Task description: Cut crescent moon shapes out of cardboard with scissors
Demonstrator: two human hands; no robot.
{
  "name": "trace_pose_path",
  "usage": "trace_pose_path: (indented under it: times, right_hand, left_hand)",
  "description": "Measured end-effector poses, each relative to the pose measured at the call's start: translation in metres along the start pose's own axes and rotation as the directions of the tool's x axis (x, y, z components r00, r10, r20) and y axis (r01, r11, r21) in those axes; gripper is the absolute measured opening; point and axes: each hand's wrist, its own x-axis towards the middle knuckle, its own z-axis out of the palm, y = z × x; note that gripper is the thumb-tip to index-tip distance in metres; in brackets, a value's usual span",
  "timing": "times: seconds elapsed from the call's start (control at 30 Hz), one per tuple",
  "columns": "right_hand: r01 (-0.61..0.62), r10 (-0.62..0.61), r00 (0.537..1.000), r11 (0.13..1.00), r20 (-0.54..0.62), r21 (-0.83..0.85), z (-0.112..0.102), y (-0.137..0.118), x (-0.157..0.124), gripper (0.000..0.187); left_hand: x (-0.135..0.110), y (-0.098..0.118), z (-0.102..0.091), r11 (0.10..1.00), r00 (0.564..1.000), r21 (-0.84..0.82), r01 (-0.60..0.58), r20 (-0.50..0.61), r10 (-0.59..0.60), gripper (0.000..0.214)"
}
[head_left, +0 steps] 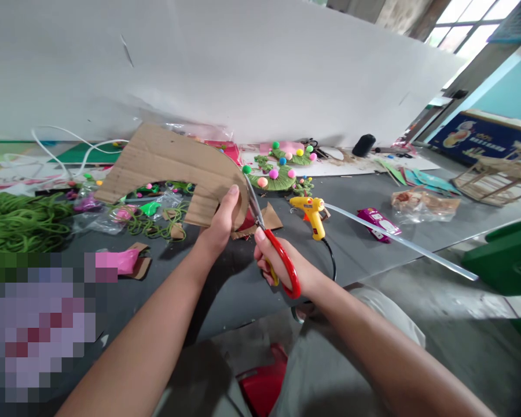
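Note:
My left hand (220, 223) grips a curved, arch-shaped piece of brown cardboard (173, 159) near its right end, thumb on top. The cardboard is held up above the grey table. My right hand (282, 260) is closed round the handles of a pair of scissors (290, 266), one red and one yellow. The scissor blades point up and away, along the right edge of the cardboard. Whether the blades are biting into it I cannot tell. Below them a brown cardboard scrap (272, 216) lies on the table.
Right of the scissors lies a yellow glue gun (311, 213) with a long clear glue stick (399, 240). Behind are green pieces with coloured pom-poms (282, 174). Green yarn (21, 220) heaps up at left. A purple packet (378, 225) and green bin (503, 255) are right.

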Motion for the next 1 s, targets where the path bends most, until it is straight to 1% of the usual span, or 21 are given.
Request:
trace_pose_path:
  times: [0.1, 0.23, 0.4, 0.53, 0.6, 0.73, 0.83, 0.93, 1.0]
  right_hand:
    - [-0.001, 0.001, 1.000, 1.000, 0.003, -0.005, 0.004, -0.005, 0.000, 0.071]
    - [-0.011, 0.010, 1.000, 0.999, -0.017, -0.030, 0.006, -0.008, 0.001, 0.072]
    - [0.010, -0.013, 0.999, 0.995, -0.031, -0.101, 0.006, -0.006, 0.003, 0.072]
    - [-0.006, 0.000, 0.999, 0.990, -0.047, -0.138, 0.008, -0.007, 0.003, 0.072]
    - [0.001, -0.011, 0.998, 0.987, -0.059, -0.163, 0.008, -0.008, 0.003, 0.072]
    - [0.051, -0.072, 0.994, 0.972, -0.084, -0.228, 0.008, -0.009, 0.002, 0.069]
    - [0.035, -0.063, 0.992, 0.972, -0.113, -0.231, 0.012, -0.009, 0.000, 0.069]
    - [-0.022, -0.002, 0.991, 0.984, -0.133, -0.179, 0.016, -0.007, 0.000, 0.072]
    - [-0.016, -0.006, 0.989, 0.989, -0.147, -0.149, 0.017, -0.005, 0.002, 0.072]
  left_hand:
    - [-0.003, 0.002, 0.005, 0.998, 0.998, 0.004, -0.058, -0.006, 0.058, 0.048]
    - [-0.003, -0.001, 0.003, 0.992, 0.988, 0.026, -0.122, -0.090, 0.124, 0.042]
    - [0.000, -0.005, 0.002, 0.995, 0.986, 0.003, -0.101, -0.132, 0.100, 0.040]
    - [0.001, -0.007, 0.005, 0.987, 0.966, 0.001, -0.160, -0.208, 0.157, 0.039]
    - [0.002, -0.007, 0.006, 0.986, 0.970, -0.021, -0.165, -0.185, 0.159, 0.036]
    - [0.002, -0.008, 0.006, 0.989, 0.988, -0.087, -0.121, -0.111, 0.111, 0.037]
    - [0.003, -0.011, 0.005, 0.987, 0.982, -0.074, -0.142, -0.139, 0.131, 0.039]
    - [0.005, -0.014, 0.003, 0.985, 0.977, -0.063, -0.160, -0.152, 0.149, 0.041]
    - [0.006, -0.014, 0.003, 0.984, 0.977, -0.072, -0.163, -0.149, 0.151, 0.041]
